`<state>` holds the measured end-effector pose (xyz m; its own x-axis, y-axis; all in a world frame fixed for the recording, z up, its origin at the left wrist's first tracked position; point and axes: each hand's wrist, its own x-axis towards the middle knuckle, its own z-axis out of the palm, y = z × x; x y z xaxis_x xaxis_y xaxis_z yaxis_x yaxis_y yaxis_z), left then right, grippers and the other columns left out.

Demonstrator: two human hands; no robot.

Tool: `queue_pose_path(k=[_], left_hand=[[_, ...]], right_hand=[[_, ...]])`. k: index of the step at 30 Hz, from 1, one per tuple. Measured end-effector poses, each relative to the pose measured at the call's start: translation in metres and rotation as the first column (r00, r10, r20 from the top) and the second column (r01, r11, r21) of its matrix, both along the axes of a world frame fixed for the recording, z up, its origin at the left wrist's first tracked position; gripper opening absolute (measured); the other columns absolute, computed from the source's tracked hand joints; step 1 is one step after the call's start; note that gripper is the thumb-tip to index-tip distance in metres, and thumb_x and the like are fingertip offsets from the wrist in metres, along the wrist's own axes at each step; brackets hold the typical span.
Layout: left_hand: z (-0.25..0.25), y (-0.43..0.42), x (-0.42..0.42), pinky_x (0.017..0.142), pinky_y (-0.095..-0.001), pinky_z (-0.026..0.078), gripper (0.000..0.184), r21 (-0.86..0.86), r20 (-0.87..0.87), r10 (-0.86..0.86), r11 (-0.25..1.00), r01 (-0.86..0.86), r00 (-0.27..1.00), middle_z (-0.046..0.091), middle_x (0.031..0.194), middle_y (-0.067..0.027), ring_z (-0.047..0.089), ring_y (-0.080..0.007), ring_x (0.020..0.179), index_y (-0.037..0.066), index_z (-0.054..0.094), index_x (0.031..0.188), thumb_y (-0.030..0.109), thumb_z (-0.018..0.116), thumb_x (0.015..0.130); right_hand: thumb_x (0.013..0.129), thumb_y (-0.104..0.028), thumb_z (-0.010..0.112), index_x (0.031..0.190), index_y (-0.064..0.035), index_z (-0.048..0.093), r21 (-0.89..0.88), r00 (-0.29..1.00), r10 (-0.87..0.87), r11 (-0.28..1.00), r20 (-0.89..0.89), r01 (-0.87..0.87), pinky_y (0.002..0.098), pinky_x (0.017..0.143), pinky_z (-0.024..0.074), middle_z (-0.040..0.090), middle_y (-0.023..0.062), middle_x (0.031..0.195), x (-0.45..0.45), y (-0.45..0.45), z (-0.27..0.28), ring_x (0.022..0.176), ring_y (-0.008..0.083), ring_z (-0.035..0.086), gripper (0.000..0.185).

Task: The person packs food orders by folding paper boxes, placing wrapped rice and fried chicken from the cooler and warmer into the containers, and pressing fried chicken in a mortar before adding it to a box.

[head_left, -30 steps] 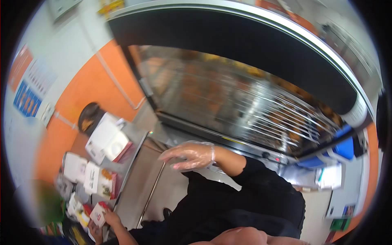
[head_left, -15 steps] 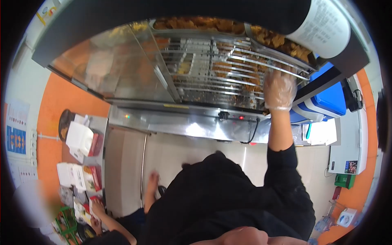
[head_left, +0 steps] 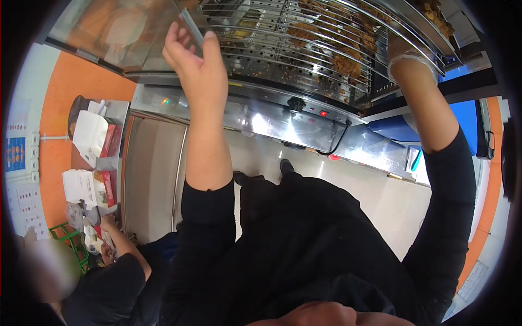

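My bare left hand [head_left: 198,65] is raised at the edge of the sliding glass door [head_left: 191,26] of a heated display cabinet. Its fingers and thumb are spread, with the door's edge strip between or just behind them; whether they touch it I cannot tell. My right hand [head_left: 405,51], in a clear plastic glove, reaches into the cabinet's right end behind the bars of a wire rack [head_left: 326,38]. Its fingers are hidden. Pieces of fried chicken [head_left: 345,62] lie inside beneath the bars, near the right hand. More fried food [head_left: 435,19] sits on an upper tray at top right.
The cabinet's front ledge carries a knob [head_left: 296,104], a lit red switch [head_left: 323,113] and a black cable [head_left: 343,138]. A blue bag [head_left: 459,119] stands on the right. At left, food boxes [head_left: 89,133] stand on a counter, where a co-worker's hands [head_left: 109,223] are busy.
My left hand has come up into view at the glass door. My right arm reaches further right and deeper into the cabinet. The view has shifted, and the co-worker shows more fully.
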<state>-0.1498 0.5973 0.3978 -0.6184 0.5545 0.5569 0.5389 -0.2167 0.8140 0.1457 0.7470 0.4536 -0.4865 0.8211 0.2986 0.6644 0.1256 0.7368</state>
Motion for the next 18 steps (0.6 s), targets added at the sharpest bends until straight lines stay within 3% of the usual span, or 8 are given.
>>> queue_pose_path(k=[6,9,10,12,13,15,17,18], left_hand=[[-0.001,0.005,0.009,0.102,-0.0345,0.037,0.053,0.083,0.047,0.025,0.996,-0.028,0.999,0.044,0.130,-0.0179,0.046,-0.0228,0.119,-0.006,0.037,0.132,0.017,0.062,0.091],[0.004,0.003,0.009,0.102,-0.0343,0.037,0.053,0.070,0.064,0.003,0.998,-0.008,0.998,0.045,0.128,-0.0176,0.047,-0.0224,0.118,-0.006,0.038,0.130,0.017,0.063,0.089],[0.005,0.002,0.009,0.102,-0.0343,0.037,0.053,0.053,0.068,-0.005,0.999,0.002,0.998,0.045,0.128,-0.0173,0.047,-0.0222,0.117,-0.006,0.039,0.130,0.017,0.063,0.089],[0.008,0.001,0.011,0.102,-0.0343,0.037,0.053,0.038,0.065,-0.013,0.999,0.010,0.998,0.046,0.127,-0.0171,0.047,-0.0220,0.116,-0.006,0.039,0.129,0.016,0.063,0.088],[0.007,0.000,0.012,0.102,-0.0345,0.038,0.053,0.032,0.067,-0.022,0.999,0.020,0.998,0.045,0.127,-0.0172,0.047,-0.0221,0.116,-0.006,0.038,0.130,0.014,0.063,0.087],[0.005,0.002,0.018,0.102,-0.0346,0.038,0.053,0.032,0.062,-0.040,0.999,0.038,0.997,0.044,0.127,-0.0172,0.046,-0.0221,0.116,-0.006,0.037,0.130,0.012,0.062,0.086],[-0.001,0.003,0.028,0.101,-0.0404,0.039,0.054,0.070,0.064,-0.113,0.992,0.108,0.992,0.037,0.128,-0.0205,0.044,-0.0274,0.116,-0.005,0.035,0.129,0.008,0.060,0.082],[-0.002,0.003,0.037,0.099,-0.0409,0.040,0.055,0.064,0.080,-0.144,0.988,0.139,0.986,0.038,0.127,-0.0192,0.043,-0.0274,0.117,-0.004,0.035,0.130,0.005,0.059,0.081]], right_hand=[[0.088,-0.010,0.054,0.135,-0.0093,0.047,-0.010,0.992,-0.002,1.000,0.128,0.003,0.0460,0.086,0.0541,0.061,0.0166,0.120,0.008,0.000,0.000,0.105,0.0332,0.063,0.048],[0.089,-0.010,0.054,0.137,-0.0104,0.045,0.032,0.975,0.087,0.995,0.202,-0.095,0.0455,0.084,0.0558,0.061,0.0158,0.119,0.006,-0.033,0.002,0.103,0.0325,0.065,0.049],[0.089,-0.010,0.056,0.132,-0.0113,0.045,-0.195,0.984,-0.061,0.980,-0.167,0.028,0.0404,0.070,0.0591,0.061,0.0149,0.112,-0.031,-0.066,0.026,0.094,0.0296,0.067,0.044],[0.078,-0.011,0.066,0.122,-0.0102,0.052,-0.057,0.909,0.267,0.952,-0.320,-0.299,0.0424,0.078,0.0562,0.060,0.0137,0.111,-0.024,-0.100,0.022,0.100,0.0280,0.063,0.047],[0.077,-0.007,0.066,0.118,-0.0114,0.049,0.010,0.817,0.441,0.882,-0.371,-0.472,0.0378,0.064,0.0568,0.057,0.0116,0.104,-0.016,-0.111,0.018,0.090,0.0259,0.065,0.045],[0.074,-0.003,0.071,0.122,-0.0062,0.047,-0.144,0.654,0.398,0.775,-0.643,-0.615,0.0431,0.074,0.0535,0.054,0.0187,0.108,-0.007,-0.146,0.028,0.093,0.0387,0.060,0.054],[0.069,-0.004,0.075,0.118,-0.0068,0.046,-0.142,0.492,0.362,0.674,-0.791,-0.725,0.0390,0.076,0.0538,0.051,0.0177,0.105,0.014,-0.162,0.029,0.094,0.0353,0.060,0.058],[0.069,-0.004,0.075,0.118,-0.0068,0.046,-0.128,0.489,0.366,0.683,-0.792,-0.719,0.0390,0.076,0.0538,0.051,0.0177,0.105,0.028,-0.166,0.026,0.094,0.0353,0.060,0.058]])
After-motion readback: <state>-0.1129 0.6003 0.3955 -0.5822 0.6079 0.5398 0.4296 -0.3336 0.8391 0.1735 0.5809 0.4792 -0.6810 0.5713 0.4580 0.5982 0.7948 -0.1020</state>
